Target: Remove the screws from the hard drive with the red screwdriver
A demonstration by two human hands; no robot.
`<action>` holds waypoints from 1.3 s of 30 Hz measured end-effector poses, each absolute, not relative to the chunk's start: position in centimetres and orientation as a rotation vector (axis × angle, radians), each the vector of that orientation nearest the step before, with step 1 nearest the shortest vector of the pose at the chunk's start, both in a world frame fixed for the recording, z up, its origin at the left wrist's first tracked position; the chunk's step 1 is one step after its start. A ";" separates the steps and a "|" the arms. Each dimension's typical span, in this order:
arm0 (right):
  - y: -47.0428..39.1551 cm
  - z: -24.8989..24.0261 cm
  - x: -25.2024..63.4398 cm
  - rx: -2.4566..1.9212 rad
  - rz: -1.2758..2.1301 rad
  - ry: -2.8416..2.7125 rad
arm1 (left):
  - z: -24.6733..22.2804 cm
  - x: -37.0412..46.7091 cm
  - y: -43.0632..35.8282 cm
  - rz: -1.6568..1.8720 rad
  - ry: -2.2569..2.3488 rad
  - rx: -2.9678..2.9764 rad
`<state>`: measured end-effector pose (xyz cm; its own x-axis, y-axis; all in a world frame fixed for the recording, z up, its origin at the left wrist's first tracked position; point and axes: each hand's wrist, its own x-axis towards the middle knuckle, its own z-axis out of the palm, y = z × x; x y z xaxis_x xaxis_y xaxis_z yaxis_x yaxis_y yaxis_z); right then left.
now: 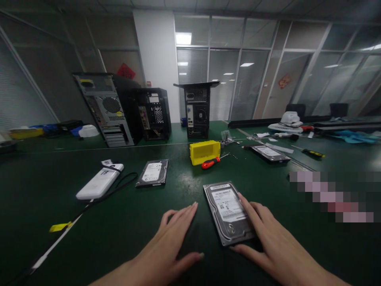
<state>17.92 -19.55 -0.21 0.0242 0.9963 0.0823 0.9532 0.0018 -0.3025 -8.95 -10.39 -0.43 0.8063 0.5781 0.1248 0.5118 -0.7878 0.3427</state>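
A silver and black hard drive (228,210), label side up, lies on the green table in front of me. My right hand (264,234) grips its near right corner, with fingers along the right edge and the thumb at the near edge. To the left of the drive, my left hand (172,238) rests open, fingers stretched forward and thumb apart, holding nothing. A second hard drive (152,173) lies farther off to the left. Another hard drive (267,153) is at the right. A red-handled screwdriver (210,163) lies before a yellow box (205,152).
A white power bank (100,182) with a black cable (125,184) is at left. Computer cases (111,107), (153,113) and a third case (198,113) stand at the back. A yellow-black screwdriver (312,153) and white cap (288,122) lie right, near a blurred-out patch.
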 end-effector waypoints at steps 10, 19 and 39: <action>-18.1 1.8 18.0 -1.862 0.468 -2.132 | -2.9 -7.5 -11.9 0.380 0.712 2.769; -17.3 2.4 17.8 -1.874 0.570 -2.129 | -4.2 -8.1 -11.3 0.340 0.603 2.799; -17.0 1.8 21.6 -1.693 0.761 -2.184 | -2.4 -7.5 -11.8 0.336 0.637 2.773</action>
